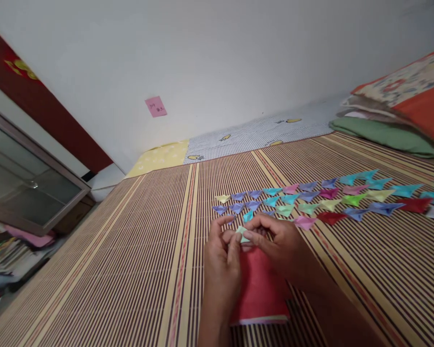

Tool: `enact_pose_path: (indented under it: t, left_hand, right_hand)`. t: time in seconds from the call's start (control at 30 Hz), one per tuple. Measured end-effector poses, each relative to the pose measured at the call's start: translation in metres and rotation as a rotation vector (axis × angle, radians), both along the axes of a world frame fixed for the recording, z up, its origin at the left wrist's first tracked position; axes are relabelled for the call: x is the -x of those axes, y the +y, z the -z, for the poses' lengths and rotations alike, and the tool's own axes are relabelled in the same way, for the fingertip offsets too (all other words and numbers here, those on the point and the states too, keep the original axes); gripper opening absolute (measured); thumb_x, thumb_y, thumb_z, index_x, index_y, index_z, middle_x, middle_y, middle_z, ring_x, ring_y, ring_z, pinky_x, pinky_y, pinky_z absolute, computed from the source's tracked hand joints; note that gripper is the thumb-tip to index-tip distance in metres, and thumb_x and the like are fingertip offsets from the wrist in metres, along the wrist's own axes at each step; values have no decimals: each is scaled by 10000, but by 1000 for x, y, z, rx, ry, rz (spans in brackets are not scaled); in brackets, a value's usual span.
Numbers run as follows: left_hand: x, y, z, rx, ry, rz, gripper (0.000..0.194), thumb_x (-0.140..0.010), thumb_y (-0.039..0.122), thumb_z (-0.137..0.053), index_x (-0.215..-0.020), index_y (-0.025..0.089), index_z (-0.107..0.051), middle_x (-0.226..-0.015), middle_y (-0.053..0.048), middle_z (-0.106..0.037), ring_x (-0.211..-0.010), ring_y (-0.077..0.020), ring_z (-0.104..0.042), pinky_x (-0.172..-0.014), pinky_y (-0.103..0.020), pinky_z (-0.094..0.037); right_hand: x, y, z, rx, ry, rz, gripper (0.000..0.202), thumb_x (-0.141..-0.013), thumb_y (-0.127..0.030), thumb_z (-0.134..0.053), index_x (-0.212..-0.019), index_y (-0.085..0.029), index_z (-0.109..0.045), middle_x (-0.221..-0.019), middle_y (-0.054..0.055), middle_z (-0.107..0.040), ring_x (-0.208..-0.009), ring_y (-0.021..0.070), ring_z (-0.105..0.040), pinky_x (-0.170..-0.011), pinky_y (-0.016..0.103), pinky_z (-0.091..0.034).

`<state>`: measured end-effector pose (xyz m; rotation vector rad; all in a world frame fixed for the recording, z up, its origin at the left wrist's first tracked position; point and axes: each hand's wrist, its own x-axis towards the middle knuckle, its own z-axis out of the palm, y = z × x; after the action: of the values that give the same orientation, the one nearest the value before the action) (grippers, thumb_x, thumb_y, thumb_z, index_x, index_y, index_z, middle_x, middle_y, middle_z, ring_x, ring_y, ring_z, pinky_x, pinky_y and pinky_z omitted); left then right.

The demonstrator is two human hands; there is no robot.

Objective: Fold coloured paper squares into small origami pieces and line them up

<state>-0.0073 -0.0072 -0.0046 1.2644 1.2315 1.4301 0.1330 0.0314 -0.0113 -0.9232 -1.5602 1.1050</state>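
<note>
A small pale green piece of folded paper (242, 233) is pinched between my two hands. My left hand (223, 250) grips its left side with thumb and fingers, while my right hand (275, 238) closes on its right side. Part of the paper is hidden by my fingertips. Below my hands lies a red-topped stack or booklet of paper (262, 289), partly covered by my forearms. Just beyond my fingers, folded paper boats (285, 210) in several colours stand in rows, reaching away to the right.
A striped bamboo mat (141, 250) spreads under everything. Folded green cloth (386, 135) and an orange patterned pillow (419, 96) are piled at the back right. A pink note (155, 106) is stuck on the white wall. At left stand a glass-panelled cabinet door (25, 168) and stacked books (7, 255).
</note>
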Motion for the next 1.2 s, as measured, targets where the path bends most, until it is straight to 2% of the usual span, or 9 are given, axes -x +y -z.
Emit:
enact_pose_path:
  t: [0.1, 0.23, 0.33, 0.43, 0.57, 0.73, 0.93, 1.03, 1.2]
  left_hand:
    - [0, -1, 1, -25, 9, -15, 326, -971, 304, -640, -1281, 225, -579, -741, -13, -706, -711, -181, -686, -725, -297, -539]
    - [-2, -3, -1, -53, 92, -3, 289, -990, 302, -611, -1269, 227, -593, -669, 26, -632, -662, -152, -645, -698, -268, -518]
    - [-4, -2, -4, -7, -36, 18, 300, -955, 292, -662, -1236, 216, -591, -705, 18, -681, -648, -142, -664, -666, -253, -529]
    - [-6, 1, -5, 77, -185, 76, 229, -893, 304, -736, -1056, 173, -643, -772, -32, -754, -654, -157, -709, -631, -260, -561]
    - [-9, 2, -5, 86, -202, 114, 244, -912, 362, -709, -816, 140, -676, -703, -63, -760, -610, -170, -713, -594, -272, -580]
    - [-12, -1, -8, 47, -197, 89, 248, -926, 366, -693, -837, 136, -714, -715, -66, -768, -635, -178, -722, -575, -255, -571]
    - [-7, 0, -9, 79, -263, 165, 288, -921, 419, -694, -855, 138, -715, -748, -67, -767, -680, -183, -729, -610, -255, -566]
    - [-6, 1, -9, 73, -218, 144, 298, -924, 415, -690, -794, 147, -696, -721, -59, -761, -634, -165, -707, -588, -239, -542]
    - [-5, 0, -8, 46, -137, 34, 275, -951, 336, -656, -750, 151, -681, -633, -33, -737, -540, -124, -655, -555, -207, -475]
  right_hand:
    - [0, 0, 3, 48, 66, -38, 153, -930, -305, -636, -824, -196, -661, -752, -4, -649, -700, 160, -653, -653, 290, -580]
    - [0, 0, 2, -53, 41, -10, 124, -934, -273, -629, -847, -203, -681, -754, -14, -616, -696, 146, -600, -631, 266, -529]
    - [1, 0, 2, -119, 29, 52, 160, -935, -248, -624, -786, -201, -660, -725, -19, -595, -671, 138, -573, -616, 259, -485]
    - [1, 0, 3, -101, 92, 95, 186, -953, -283, -615, -787, -202, -640, -727, -9, -598, -666, 145, -574, -595, 262, -479]
    - [3, 0, 6, -83, 135, 106, 214, -961, -308, -615, -772, -207, -621, -721, -10, -565, -636, 140, -543, -555, 254, -458]
    - [3, 0, 7, -88, 167, 130, 207, -959, -306, -617, -775, -211, -618, -734, -22, -530, -619, 124, -492, -517, 234, -409]
    - [2, 0, 5, -123, 132, 152, 169, -934, -265, -632, -776, -207, -639, -718, -24, -538, -663, 131, -504, -580, 249, -410]
    - [4, 0, 4, -90, 143, 106, 175, -925, -289, -651, -773, -204, -651, -710, -20, -556, -657, 135, -513, -581, 257, -422]
    - [3, -2, 3, 108, 190, -36, 204, -946, -360, -637, -809, -207, -638, -605, -48, -546, -573, 126, -503, -569, 264, -424]
